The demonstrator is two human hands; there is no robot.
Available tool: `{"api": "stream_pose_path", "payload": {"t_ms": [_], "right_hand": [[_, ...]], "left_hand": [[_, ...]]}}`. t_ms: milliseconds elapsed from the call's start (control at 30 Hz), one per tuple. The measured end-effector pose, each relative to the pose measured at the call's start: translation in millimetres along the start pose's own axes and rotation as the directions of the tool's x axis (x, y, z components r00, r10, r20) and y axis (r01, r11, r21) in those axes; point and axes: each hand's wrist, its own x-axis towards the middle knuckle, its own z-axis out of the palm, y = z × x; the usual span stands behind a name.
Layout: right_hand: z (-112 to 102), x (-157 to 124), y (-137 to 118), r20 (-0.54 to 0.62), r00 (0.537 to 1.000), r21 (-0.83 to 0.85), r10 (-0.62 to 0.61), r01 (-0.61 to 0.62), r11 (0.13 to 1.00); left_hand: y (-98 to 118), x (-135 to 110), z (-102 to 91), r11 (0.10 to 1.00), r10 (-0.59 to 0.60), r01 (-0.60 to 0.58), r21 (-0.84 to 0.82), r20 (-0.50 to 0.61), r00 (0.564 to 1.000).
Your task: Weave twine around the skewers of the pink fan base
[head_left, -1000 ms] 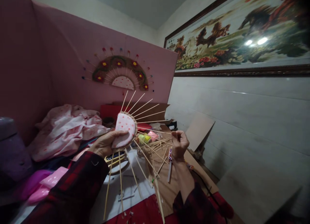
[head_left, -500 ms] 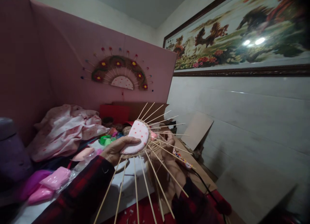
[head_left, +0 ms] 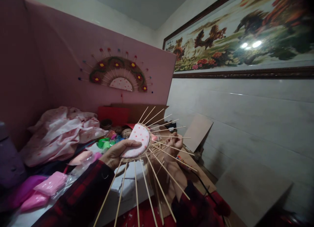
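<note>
My left hand (head_left: 115,154) grips a half-made fan (head_left: 137,141): a pink spotted padded half-disc with a woven rim and several thin bamboo sticks (head_left: 160,186) fanning out from it. The thumb lies across the pad's lower edge. My right hand (head_left: 174,142) is behind the sticks on the right, fingers curled in a pinch near the rim; what it holds is too thin to make out. Both sleeves are dark red plaid.
A finished fan (head_left: 117,73) hangs on the pink board behind. Pink spotted cloth (head_left: 61,130) is heaped at left, pink bags (head_left: 46,186) nearer me. Brown cardboard (head_left: 196,132) leans on the white wall, and a framed horse picture (head_left: 240,37) hangs above.
The fan has turned and shifted right, so its sticks now point right and downward. My right hand has moved from beside the fan to behind its sticks, close to the rim.
</note>
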Motion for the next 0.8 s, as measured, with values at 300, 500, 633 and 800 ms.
{"api": "stream_pose_path", "payload": {"t_ms": [300,500,633,800], "right_hand": [[-9,8,-24,0.058,0.951,0.382,0.303,-0.301,0.874],[-13,10,-21,0.245,0.881,0.460,0.405,-0.473,0.751],[-9,6,-27,0.368,0.838,0.437,0.403,-0.539,0.720],[-4,-3,-37,0.386,0.870,0.338,0.306,-0.442,0.831]], "left_hand": [[12,-2,-5.6,0.999,0.033,-0.029,0.037,-0.124,0.992],[15,3,-13.2,1.000,0.004,-0.003,0.002,-0.127,0.992],[14,6,-16.8,0.999,-0.039,0.037,-0.015,-0.082,0.996],[14,5,-14.9,0.997,-0.045,0.041,-0.070,-0.060,0.997]]}}
